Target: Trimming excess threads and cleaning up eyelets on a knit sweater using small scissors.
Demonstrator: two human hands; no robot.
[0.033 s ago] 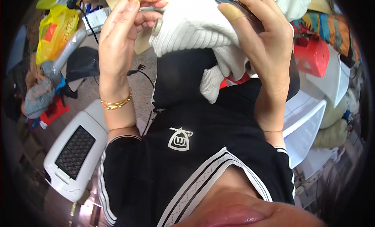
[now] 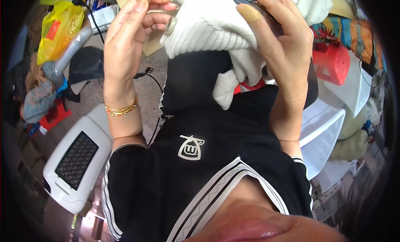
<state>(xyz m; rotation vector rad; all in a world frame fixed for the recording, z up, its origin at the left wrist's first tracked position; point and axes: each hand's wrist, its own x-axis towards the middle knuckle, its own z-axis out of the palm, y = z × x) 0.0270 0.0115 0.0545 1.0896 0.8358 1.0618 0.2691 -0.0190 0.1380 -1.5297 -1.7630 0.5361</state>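
A cream ribbed knit garment [image 2: 208,33] is spread between my hands at the top of the view, with a loose knit end hanging over my black-clad lap. A round, pale button [image 2: 170,25] is at its left edge. My left hand [image 2: 127,44] is beside that edge, its fingers bent and drawn together; what they pinch is too fine to make out. My right hand [image 2: 285,42] grips the garment's right side, thumb on top. A yellowish covering [image 2: 250,13] wraps that thumb's tip. Something dark and shiny, partly hidden, lies under the right fingers.
To the left are a yellow plastic bag [image 2: 60,31], a black cable and a white plastic appliance [image 2: 77,165] with a dark quilted panel. On the right stand a red plastic stool-like item [image 2: 331,61], a white plastic bin [image 2: 323,135] and patterned cloth [image 2: 350,36].
The whole view has shifted very slightly. Both hands keep nearly the same hold and place on the knit garment.
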